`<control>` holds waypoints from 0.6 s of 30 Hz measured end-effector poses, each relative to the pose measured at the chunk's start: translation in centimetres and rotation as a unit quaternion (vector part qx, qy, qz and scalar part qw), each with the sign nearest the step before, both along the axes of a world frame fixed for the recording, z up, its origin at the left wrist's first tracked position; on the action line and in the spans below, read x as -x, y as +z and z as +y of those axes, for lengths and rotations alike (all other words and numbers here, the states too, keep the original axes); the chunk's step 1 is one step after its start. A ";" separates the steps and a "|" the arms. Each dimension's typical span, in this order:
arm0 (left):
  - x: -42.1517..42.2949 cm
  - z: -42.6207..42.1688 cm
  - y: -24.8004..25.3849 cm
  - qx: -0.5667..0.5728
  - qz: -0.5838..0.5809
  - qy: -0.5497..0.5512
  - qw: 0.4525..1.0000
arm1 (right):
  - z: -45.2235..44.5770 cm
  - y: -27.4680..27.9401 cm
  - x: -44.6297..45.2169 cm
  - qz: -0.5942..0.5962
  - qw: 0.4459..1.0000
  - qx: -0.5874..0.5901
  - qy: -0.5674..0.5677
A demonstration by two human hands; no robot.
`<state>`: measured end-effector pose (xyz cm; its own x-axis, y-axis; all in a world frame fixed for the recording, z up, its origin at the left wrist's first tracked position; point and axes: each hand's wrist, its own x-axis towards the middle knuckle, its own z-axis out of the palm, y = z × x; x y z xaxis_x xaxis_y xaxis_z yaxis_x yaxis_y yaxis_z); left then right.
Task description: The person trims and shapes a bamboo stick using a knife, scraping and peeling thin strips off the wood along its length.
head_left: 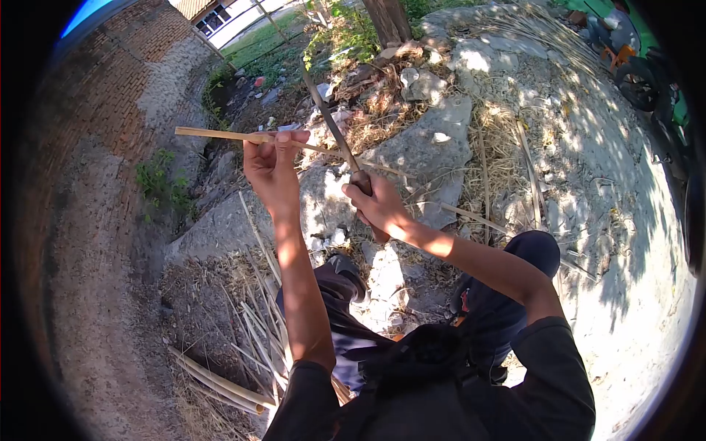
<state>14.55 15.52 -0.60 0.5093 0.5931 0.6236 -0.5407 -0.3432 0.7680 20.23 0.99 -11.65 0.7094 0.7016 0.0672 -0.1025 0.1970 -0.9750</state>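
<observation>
My left hand (272, 173) is raised in front of me, pinching a long, thin bamboo strip (213, 134) between thumb and fingers. The strip points left past my fingertips and slants down to the right behind the blade. My right hand (381, 206) is wrapped around the brown wooden handle of a long knife (332, 126). Its dark, narrow blade tilts up and to the left, crossing the strip just right of my left hand. Whether the edge touches the strip I cannot tell.
Cut bamboo strips (257, 331) lie in a pile at lower left. Ahead are a grey stone slab (434, 143), pale shavings (489, 147) and a tree trunk (387, 23). A brick wall (110, 103) stands left. At top right sits a person (624, 33) near a dark wheel (638, 82).
</observation>
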 end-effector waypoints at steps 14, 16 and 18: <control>-2.5 1.0 -0.7 -0.030 -0.016 0.032 0.999 | 1.0 -2.7 -0.2 0.032 0.998 0.042 -0.023; -3.2 0.3 -0.1 -0.021 -0.038 0.063 0.997 | 1.0 -3.4 -0.1 0.041 0.999 0.028 -0.019; -3.2 0.5 0.3 0.046 -0.010 0.013 0.999 | 1.1 -3.9 0.2 0.063 0.998 0.024 -0.001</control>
<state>17.74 16.05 -0.31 0.4819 0.6611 0.5750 -0.5478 -0.2849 0.7866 20.00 2.11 -15.60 0.7112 0.7007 -0.0560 -0.2240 0.1504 -0.9629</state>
